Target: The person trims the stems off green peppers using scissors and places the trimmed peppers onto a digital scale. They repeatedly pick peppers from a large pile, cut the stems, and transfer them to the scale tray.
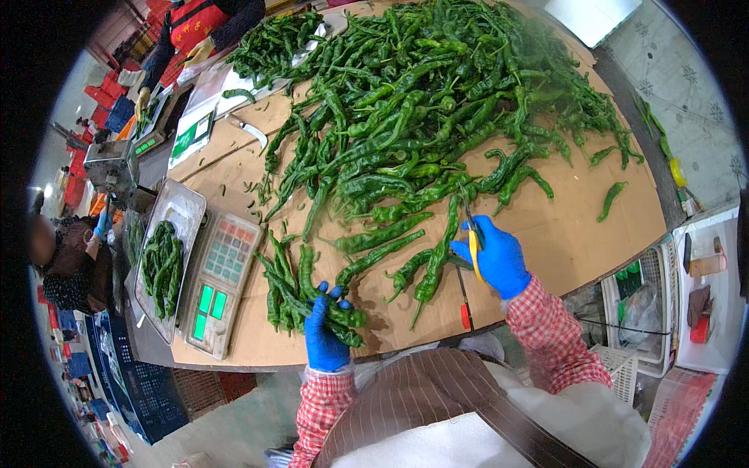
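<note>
My left hand (325, 333), in a blue glove, grips a few long green chili peppers (345, 317). More peppers lie beside it on the cardboard. My right hand (499, 253), gloved in blue too, holds scissors with yellow handles (474, 253); their blades point at the stem end of a long green pepper (437, 254). Beyond both hands spreads a large heap of green peppers (404, 117). On the left stands a digital scale (225, 263) with lit green displays, and its metal tray (196, 202) holds a bundle of peppers (162, 268).
A curved knife (248, 128) lies on the cardboard (585, 234) at the upper left. Across the table a co-worker in a red apron (196, 26) handles peppers by another scale. Another person stands at far left. White bins (702, 292) stand at right, below the table edge.
</note>
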Tool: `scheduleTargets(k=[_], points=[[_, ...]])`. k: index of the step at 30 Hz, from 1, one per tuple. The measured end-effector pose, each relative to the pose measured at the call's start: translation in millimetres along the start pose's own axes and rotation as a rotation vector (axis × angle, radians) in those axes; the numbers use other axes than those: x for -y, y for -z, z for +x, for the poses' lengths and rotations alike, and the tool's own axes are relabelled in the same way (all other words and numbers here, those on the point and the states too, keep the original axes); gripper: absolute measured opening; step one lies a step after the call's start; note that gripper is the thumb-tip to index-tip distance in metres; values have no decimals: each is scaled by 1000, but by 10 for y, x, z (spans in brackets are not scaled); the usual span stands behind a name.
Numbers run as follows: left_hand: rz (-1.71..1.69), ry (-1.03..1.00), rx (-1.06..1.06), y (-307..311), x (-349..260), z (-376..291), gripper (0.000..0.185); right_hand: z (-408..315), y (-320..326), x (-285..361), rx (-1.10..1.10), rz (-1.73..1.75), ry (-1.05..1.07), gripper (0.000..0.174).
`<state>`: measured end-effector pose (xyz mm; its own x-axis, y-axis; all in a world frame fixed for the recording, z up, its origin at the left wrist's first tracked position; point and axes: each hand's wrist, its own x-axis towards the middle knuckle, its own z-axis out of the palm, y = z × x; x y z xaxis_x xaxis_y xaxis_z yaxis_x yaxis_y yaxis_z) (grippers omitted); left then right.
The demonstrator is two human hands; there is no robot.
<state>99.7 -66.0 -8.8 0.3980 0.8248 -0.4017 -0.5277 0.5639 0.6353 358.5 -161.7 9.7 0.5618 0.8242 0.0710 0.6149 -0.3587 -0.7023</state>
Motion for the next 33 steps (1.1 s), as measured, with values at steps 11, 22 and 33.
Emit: scheduleTargets(k=[11,22,33], points=[[168,-7,43,-266,-147,-228,42,147,-539,214,190,792,-76,45],[384,13,21,-578,85,-364,28,-263,-564,926,399,1030,37,50],[-125,-256,-35,-77,-364,-98,40,-345,-313,597,269,458,211,49]])
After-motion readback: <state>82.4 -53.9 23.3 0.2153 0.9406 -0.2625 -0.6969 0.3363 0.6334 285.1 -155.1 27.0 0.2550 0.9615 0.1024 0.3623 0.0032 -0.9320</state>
